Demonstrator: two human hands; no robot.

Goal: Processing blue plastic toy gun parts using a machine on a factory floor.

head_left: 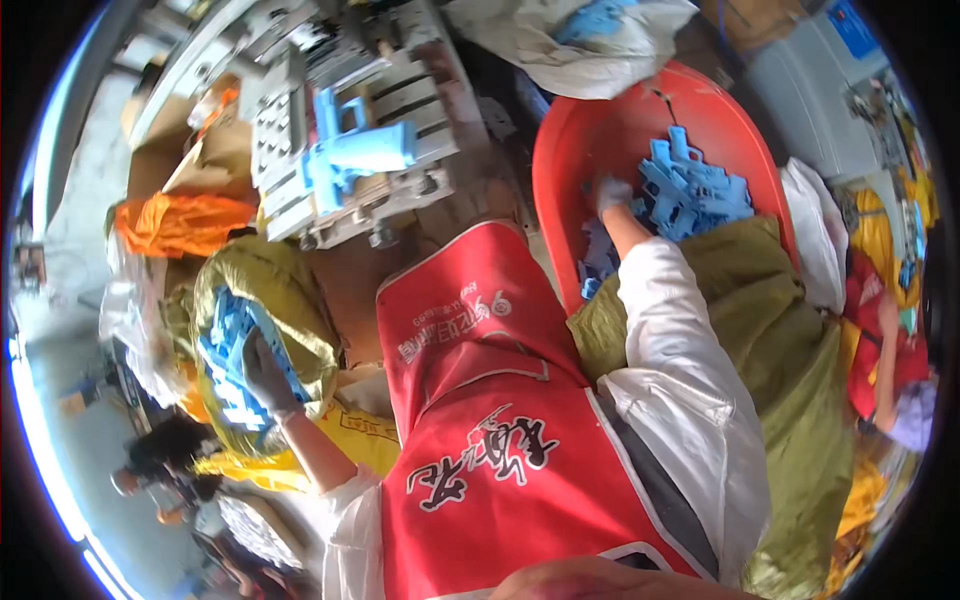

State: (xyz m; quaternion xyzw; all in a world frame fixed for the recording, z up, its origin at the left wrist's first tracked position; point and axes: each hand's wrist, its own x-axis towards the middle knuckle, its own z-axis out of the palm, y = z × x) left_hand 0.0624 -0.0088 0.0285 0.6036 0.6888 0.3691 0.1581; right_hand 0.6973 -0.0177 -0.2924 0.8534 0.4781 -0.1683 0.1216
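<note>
My left hand (266,374), in a grey glove, reaches into an olive-green sack (318,290) at the left. Its fingers look stretched out over a pile of light blue plastic toy pistol parts (228,335); the fingertips are partly lost among them. My right hand (613,192), in a pale glove, is inside a red tub (560,150). It is beside a heap of blue toy pistols (695,190), and its fingers are too blurred to read. On the metal machine bed ahead lies another blue toy pistol (365,150), touched by neither hand.
The slotted machine bed (430,105) stands ahead between sack and tub. Green cloth (740,300) drapes over the tub's near edge. A white sack (590,60) hangs over its far side. Orange bags (185,222) lie at the left; another person (870,330) is far right.
</note>
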